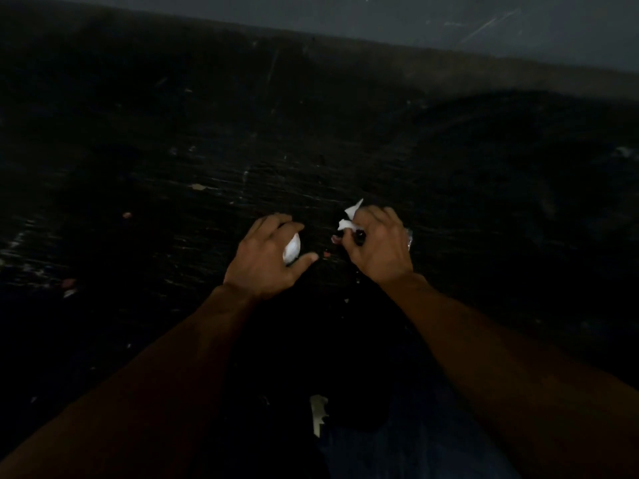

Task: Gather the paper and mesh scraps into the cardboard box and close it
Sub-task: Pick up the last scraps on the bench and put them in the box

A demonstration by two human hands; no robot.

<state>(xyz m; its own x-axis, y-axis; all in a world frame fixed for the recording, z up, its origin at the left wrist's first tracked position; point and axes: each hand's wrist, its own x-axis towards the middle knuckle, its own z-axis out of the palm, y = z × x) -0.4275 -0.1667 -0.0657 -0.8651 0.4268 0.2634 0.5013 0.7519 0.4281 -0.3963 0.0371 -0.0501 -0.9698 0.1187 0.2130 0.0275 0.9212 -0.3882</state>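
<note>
The scene is very dark. My left hand [268, 259] curls around a white paper scrap [293, 250], just above the dark floor. My right hand [375, 243] is closed on a bunch of white paper scraps [351, 216] that stick out past its fingers, together with something dark that may be mesh; I cannot tell for sure. The two hands are a short gap apart. No cardboard box is visible.
Small bits of litter lie scattered on the dark scratched floor [207, 150], such as a pale scrap [197, 187] and a pinkish bit [127, 215] to the left. A pale torn piece [318, 414] lies close to me. A grey wall [449, 19] runs along the back.
</note>
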